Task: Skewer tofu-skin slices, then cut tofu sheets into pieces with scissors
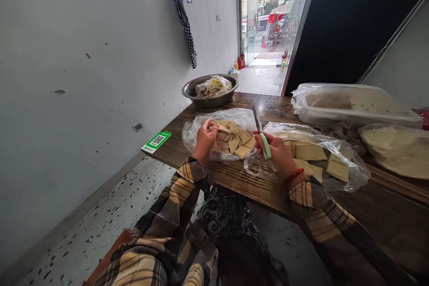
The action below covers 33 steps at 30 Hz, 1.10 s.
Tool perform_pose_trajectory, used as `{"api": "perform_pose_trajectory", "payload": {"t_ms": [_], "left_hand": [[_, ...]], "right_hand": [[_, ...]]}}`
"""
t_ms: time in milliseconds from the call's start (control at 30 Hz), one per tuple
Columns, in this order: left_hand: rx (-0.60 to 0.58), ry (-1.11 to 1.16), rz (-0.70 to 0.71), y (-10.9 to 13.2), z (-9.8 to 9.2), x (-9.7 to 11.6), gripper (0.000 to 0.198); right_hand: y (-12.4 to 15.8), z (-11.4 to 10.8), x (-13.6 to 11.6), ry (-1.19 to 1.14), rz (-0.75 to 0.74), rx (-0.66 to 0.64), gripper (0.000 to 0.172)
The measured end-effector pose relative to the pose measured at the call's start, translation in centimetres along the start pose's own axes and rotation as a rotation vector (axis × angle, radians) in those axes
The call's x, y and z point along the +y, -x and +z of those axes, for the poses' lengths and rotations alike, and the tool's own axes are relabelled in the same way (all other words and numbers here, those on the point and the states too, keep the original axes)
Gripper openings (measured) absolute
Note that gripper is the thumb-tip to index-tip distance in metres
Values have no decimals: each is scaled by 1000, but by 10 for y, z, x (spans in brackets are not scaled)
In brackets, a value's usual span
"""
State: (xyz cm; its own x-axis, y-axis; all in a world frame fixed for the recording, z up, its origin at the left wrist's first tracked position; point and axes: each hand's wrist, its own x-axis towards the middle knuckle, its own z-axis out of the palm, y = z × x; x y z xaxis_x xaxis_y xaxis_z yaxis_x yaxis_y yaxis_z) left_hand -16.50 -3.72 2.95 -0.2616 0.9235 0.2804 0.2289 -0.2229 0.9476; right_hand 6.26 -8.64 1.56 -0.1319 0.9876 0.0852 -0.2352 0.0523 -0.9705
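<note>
Green-handled scissors (266, 145) are held in my right hand (276, 152), blades pointing up and away over the table. My left hand (206, 138) is at the left side of a clear plastic bag (191, 134) of small cut tan pieces (234, 138). Its fingers are pressed together, and what they pinch, if anything, is too small to name. To the right of my right hand, a second clear bag (357, 170) holds larger flat tan pieces (311, 152).
A metal basin (209, 102) with a plastic bag and sticks stands at the back left. A green QR card (157, 141) lies at the left table corner. At the right are a wrapped white tray (362, 114), a bag of round sheets (395, 147) and long sticks (398, 183).
</note>
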Motion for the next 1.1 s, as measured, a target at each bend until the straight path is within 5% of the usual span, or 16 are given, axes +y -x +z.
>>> {"api": "perform_pose_trajectory", "payload": {"t_ms": [267, 433, 633, 900, 1100], "left_hand": [[-315, -522, 401, 31, 24, 11, 15], [-554, -874, 510, 48, 33, 15, 18], [-558, -1169, 549, 60, 41, 22, 34], [-683, -1228, 594, 60, 44, 22, 25], [-761, -953, 512, 44, 34, 15, 22]], "right_hand": [[2, 1, -4, -117, 0, 5, 45], [3, 2, -8, -174, -18, 38, 48], [2, 1, -8, -196, -31, 18, 52], [4, -1, -9, -162, -78, -8, 50], [6, 0, -13, -147, -75, 17, 52]]}}
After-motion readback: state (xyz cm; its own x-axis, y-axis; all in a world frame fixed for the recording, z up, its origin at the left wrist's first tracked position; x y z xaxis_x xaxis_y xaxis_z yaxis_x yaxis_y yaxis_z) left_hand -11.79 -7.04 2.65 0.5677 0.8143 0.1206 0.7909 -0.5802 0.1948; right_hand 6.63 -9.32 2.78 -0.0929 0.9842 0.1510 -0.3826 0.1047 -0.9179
